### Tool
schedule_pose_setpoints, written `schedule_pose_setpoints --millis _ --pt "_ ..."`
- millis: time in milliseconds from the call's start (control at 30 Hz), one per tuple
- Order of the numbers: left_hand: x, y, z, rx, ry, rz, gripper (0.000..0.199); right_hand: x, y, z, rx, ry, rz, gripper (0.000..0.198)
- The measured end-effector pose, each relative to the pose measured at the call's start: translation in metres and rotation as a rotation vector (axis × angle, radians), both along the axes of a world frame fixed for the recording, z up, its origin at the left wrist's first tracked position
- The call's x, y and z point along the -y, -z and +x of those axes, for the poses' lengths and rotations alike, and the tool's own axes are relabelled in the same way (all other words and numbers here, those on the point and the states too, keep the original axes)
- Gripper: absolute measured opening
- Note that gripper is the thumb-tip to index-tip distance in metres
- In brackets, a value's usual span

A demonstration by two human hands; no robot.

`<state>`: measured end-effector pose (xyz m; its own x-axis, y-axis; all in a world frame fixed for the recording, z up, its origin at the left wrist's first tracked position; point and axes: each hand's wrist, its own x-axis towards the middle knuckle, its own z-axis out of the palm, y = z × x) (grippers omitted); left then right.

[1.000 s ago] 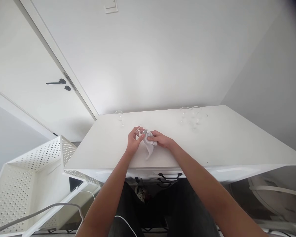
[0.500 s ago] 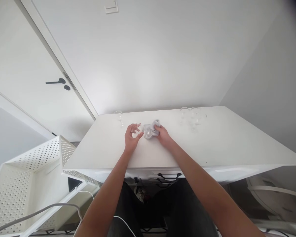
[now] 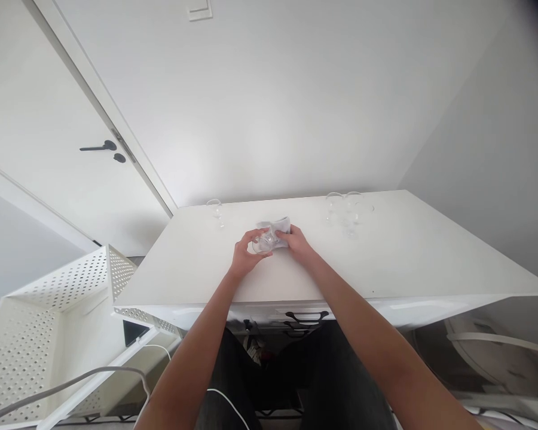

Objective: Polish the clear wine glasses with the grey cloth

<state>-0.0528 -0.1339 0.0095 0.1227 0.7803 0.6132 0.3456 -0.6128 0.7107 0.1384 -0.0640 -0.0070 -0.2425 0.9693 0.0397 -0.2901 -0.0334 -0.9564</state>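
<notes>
My left hand [image 3: 246,252] has its fingers wrapped round the bowl of a clear stemmed glass [image 3: 262,243], whose rim points left toward the palm. A pale grey cloth [image 3: 281,226] is pinched in my right hand [image 3: 296,243], against the stem and foot end of the same glass. Both hands are close together just above the middle of the white cabinet top [image 3: 197,269]. The foot of the glass is partly hidden by the cloth and fingers.
One clear stemmed glass [image 3: 215,209] stands at the back left of the cabinet top. Several more glasses [image 3: 347,209] stand close together at the back right. A white perforated shelf unit [image 3: 63,310] adjoins the cabinet on the left, with a grey cable [image 3: 72,382] in front.
My left hand has moved slightly right and turned the glass, bringing its stem end against the cloth. The cloth is now spread flatter in my right hand.
</notes>
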Motion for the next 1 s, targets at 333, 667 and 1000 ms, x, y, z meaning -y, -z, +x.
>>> schedule_pose_setpoints --millis 333,667,1000 --pt "-0.002 0.002 0.000 0.055 -0.028 -0.051 0.055 -0.004 0.002 0.001 0.017 0.024 0.009 0.045" --pt "-0.005 0.006 -0.001 0.021 -0.016 -0.038 0.055 -0.005 0.005 -0.001 0.089 0.035 0.087 0.037" --pt "-0.003 0.003 -0.001 0.019 -0.005 -0.049 0.054 -0.006 0.004 -0.001 0.043 0.083 0.099 0.041"
